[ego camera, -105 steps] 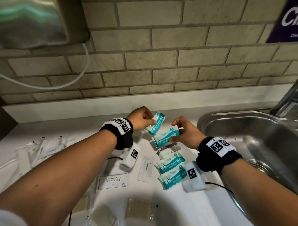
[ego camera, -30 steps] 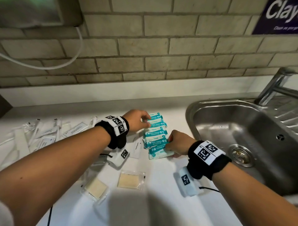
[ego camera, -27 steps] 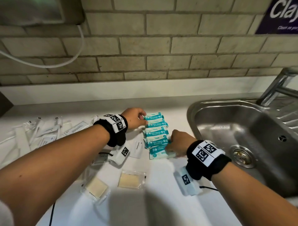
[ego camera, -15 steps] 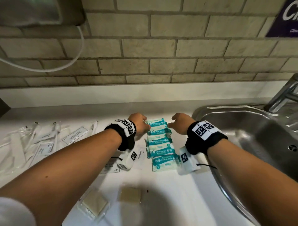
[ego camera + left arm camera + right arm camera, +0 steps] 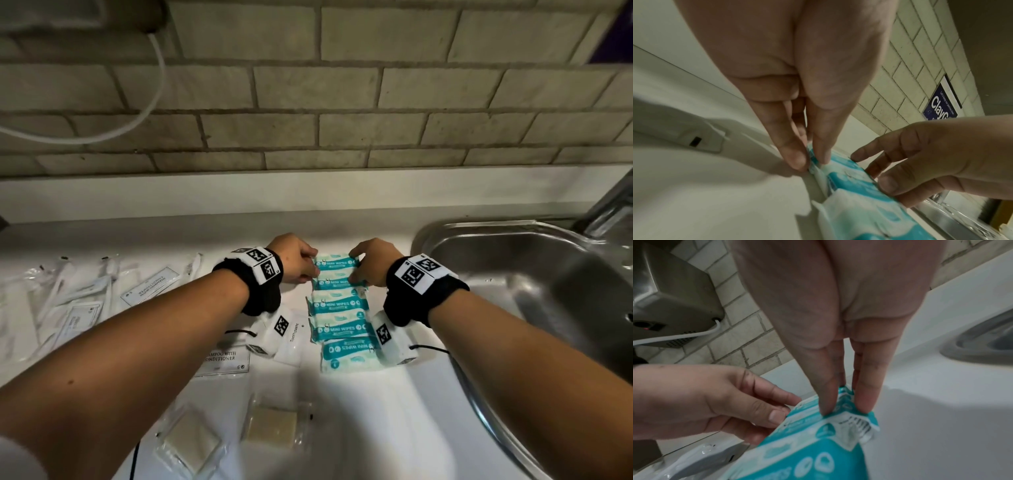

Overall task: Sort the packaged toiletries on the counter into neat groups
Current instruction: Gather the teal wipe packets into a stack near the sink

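Head view, frame centre: five mini wipes packs point(image 5: 337, 308) now in one column; right hand point(image 5: 371, 260) moved up from the bottom pack, left hand point(image 5: 294, 258) opposite.
Left wrist view: left fingertips point(image 5: 795, 160) pinch the top pack's edge.
Right wrist view: right fingertips point(image 5: 827, 404) pinch its other end; wipes group nearly squared.

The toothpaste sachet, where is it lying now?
In the head view, the toothpaste sachet lies flat on the counter, just left of the column of mini wipes packs and right of the shampoo sachet.

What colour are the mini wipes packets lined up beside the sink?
Teal and white mini wipes packets, clearest in the head view.
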`<control>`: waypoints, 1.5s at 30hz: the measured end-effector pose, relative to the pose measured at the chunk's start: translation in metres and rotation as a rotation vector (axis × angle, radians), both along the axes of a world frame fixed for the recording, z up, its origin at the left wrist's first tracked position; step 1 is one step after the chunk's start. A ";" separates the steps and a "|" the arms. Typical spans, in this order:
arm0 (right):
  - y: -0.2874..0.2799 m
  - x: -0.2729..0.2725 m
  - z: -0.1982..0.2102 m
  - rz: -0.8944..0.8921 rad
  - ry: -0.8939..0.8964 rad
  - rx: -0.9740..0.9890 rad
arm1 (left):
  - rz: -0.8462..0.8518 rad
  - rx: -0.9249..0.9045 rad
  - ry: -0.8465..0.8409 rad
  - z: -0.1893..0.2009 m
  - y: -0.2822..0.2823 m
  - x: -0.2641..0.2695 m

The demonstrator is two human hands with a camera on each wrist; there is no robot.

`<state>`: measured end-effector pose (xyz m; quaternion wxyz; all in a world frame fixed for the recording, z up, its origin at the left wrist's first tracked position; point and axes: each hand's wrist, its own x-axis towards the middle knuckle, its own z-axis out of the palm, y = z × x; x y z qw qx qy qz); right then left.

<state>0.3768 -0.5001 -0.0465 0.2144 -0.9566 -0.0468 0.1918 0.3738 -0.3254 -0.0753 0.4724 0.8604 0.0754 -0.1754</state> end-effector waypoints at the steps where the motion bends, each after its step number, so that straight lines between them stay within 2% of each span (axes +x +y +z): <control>1: 0.000 -0.001 0.000 -0.002 -0.002 0.005 | -0.005 0.009 -0.003 0.001 -0.001 -0.001; 17: -0.011 -0.020 0.009 0.044 -0.018 -0.048 | 0.012 0.128 -0.008 0.021 -0.003 -0.025; 23: -0.029 -0.056 0.012 0.045 0.072 -0.089 | -0.055 0.119 0.129 0.025 -0.003 -0.061; 31: -0.023 -0.088 0.005 -0.005 0.077 -0.048 | 0.065 -0.010 0.058 0.016 -0.014 -0.082; 45: -0.021 -0.088 0.004 -0.067 0.061 -0.015 | -0.021 0.095 0.040 0.020 -0.018 -0.076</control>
